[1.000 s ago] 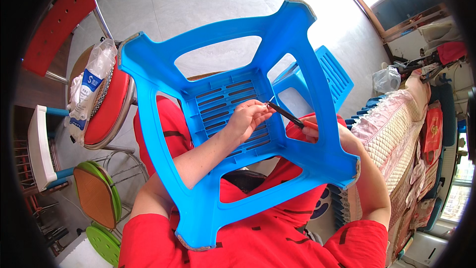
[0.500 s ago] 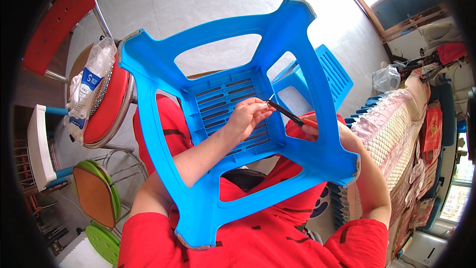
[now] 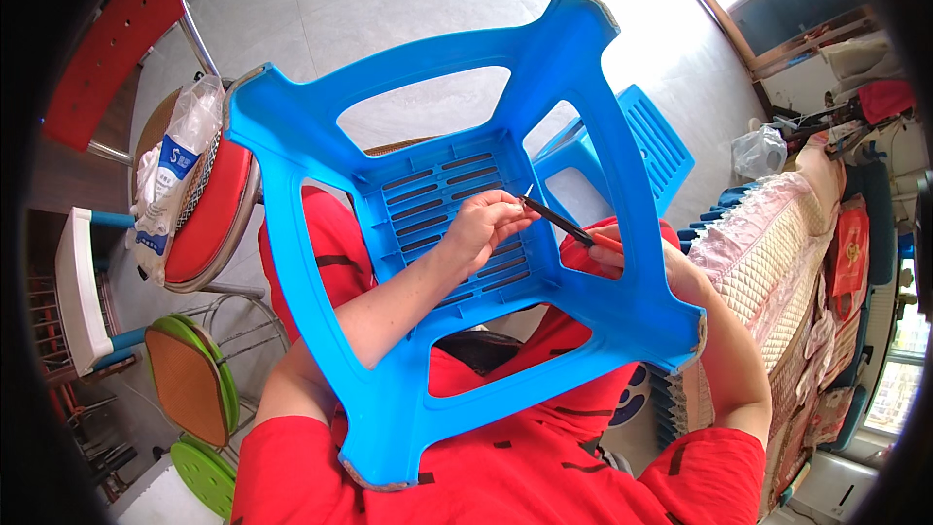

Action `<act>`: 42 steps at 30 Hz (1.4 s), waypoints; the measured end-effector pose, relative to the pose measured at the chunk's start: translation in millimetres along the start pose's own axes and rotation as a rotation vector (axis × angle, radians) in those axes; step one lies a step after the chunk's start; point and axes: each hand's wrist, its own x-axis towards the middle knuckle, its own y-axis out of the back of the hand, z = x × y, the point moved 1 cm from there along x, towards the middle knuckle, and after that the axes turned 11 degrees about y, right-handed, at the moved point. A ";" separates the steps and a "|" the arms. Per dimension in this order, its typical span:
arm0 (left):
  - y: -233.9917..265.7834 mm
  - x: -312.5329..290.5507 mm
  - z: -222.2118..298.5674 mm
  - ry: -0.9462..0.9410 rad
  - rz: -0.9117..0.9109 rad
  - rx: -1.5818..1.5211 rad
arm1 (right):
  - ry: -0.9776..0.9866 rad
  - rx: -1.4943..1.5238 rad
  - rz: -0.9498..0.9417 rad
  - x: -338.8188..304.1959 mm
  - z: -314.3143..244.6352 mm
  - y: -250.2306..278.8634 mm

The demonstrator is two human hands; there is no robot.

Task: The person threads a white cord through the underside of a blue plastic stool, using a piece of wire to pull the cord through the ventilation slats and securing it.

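An upturned blue plastic stool (image 3: pixel 384 87) rests over my lap with its legs pointing up. My left hand (image 3: pixel 486 228) is inside its frame, above the slatted seat, with the forearm passing through the left side opening. Its thumb and fingers pinch together at the light-coloured tip of a slim black pen-like tool (image 3: pixel 559 220); whatever small thing they may hold is hidden. From the right side opening, my right hand (image 3: pixel 608 248) grips the tool's other end, partly behind the stool's side.
A second blue stool (image 3: pixel 653 151) stands on the floor behind the right side. At left is a red chair (image 3: pixel 219 224) bearing plastic packaging (image 3: pixel 180 160), with round stools (image 3: pixel 190 379) below it. A quilted pink cover (image 3: pixel 768 243) lies over furniture at right.
Very little differs. The upturned stool has shifted slightly to the left at its left-hand legs, and the black tool is tilted a touch; both hands keep their hold.
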 end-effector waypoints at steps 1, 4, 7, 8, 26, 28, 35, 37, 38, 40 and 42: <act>0.5 0.0 -0.1 0.001 -0.001 -0.001 | 0.014 -0.028 0.002 -0.8 -3.1 -0.7; 0.9 1.3 -1.1 0.009 0.017 0.001 | 0.070 -0.073 0.027 -2.6 3.6 0.0; 1.4 1.8 -1.0 0.011 0.016 0.007 | -0.058 -0.059 0.078 -1.3 -2.9 -4.6; 1.7 1.7 -0.9 0.013 0.021 0.009 | -0.101 -0.042 0.091 -0.8 -6.0 -6.6; 4.9 -0.4 -1.7 0.019 0.008 0.054 | 0.023 -0.578 0.172 37.3 6.9 117.2; 6.4 -2.3 -1.1 -0.007 -0.009 0.076 | -0.072 -0.840 0.310 60.6 32.6 143.3; 10.9 0.5 -1.2 -0.022 -0.134 0.014 | -0.234 -0.914 0.660 118.3 150.9 177.9; 11.3 0.5 -0.9 -0.016 -0.146 -0.001 | -0.240 -0.929 0.723 127.8 165.3 172.7; 10.6 1.0 -1.7 -0.024 -0.129 0.032 | -0.266 -0.931 0.729 128.6 172.1 171.9; 9.9 -0.7 -3.0 -0.041 -0.084 0.099 | -0.262 -0.910 0.705 129.6 177.0 162.3; 8.6 -2.3 -3.0 -0.092 -0.088 0.189 | -0.317 -0.883 0.685 130.4 175.0 159.3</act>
